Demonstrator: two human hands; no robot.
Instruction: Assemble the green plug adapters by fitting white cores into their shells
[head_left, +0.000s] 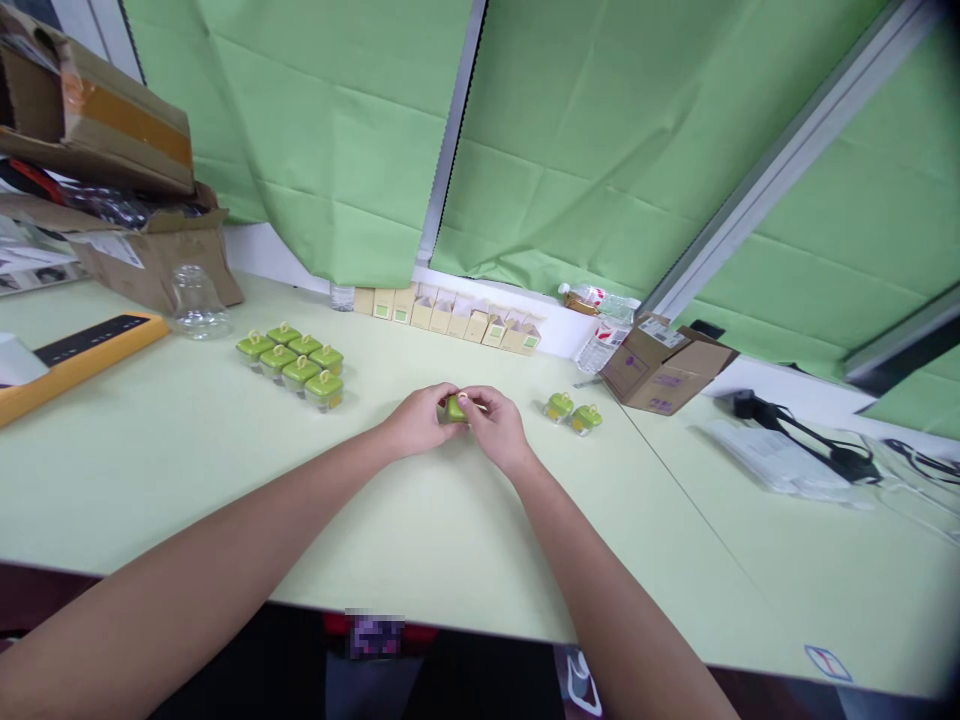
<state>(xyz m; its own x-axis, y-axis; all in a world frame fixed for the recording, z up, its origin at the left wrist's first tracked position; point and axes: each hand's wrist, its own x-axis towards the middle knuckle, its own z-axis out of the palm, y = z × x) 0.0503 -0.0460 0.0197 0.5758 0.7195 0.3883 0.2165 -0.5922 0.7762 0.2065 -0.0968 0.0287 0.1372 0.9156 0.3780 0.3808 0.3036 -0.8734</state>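
Observation:
Between both hands, over the middle of the table, is a small clear container with a green lid. My left hand closes round its left side. My right hand grips it from the right, the thumb on top by the pale loop of the lid. Much of this container is hidden by fingers. To the left stands a group of several similar green-lidded containers, each with a pale loop on top. On the right sit two more green-lidded containers side by side.
Along the back edge runs a row of small tan boxes. Plastic bottles and a cardboard box stand at the back right. Black cables lie farther right. At left are a clear jar, cardboard boxes and a yellow-edged device.

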